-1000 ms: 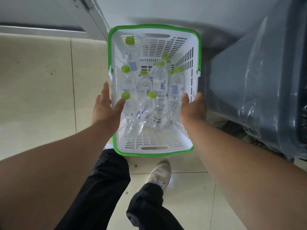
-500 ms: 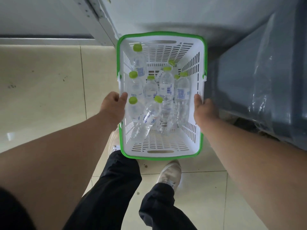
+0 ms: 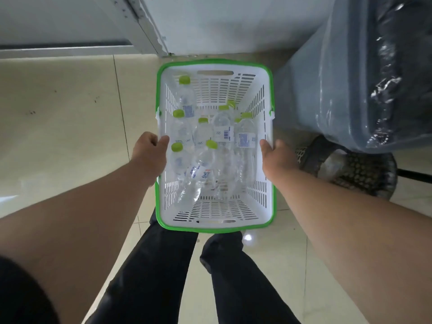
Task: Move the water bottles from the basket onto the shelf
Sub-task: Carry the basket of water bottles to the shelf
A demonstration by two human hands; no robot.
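Above tiled floor (image 3: 70,141), left hand (image 3: 149,153) and right hand (image 3: 274,157) clasp lengthwise basket (image 3: 268,195) of bottles (image 3: 223,129).

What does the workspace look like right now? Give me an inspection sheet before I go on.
Surface: pale tiled floor, a few dark specks; no shelf in view.
Job's things: white basket with a green rim, held above the legs; clear water bottles with green caps lie jumbled inside, none taken out.
Clutter: dark mesh object on the floor right of the basket.
Grippers: left hand closed on the basket's left rim; right hand closed on its right rim.
Cables: nothing seen.
Surroundings: large grey bin lined with a clear bag at right; white wall and metal frame ahead.
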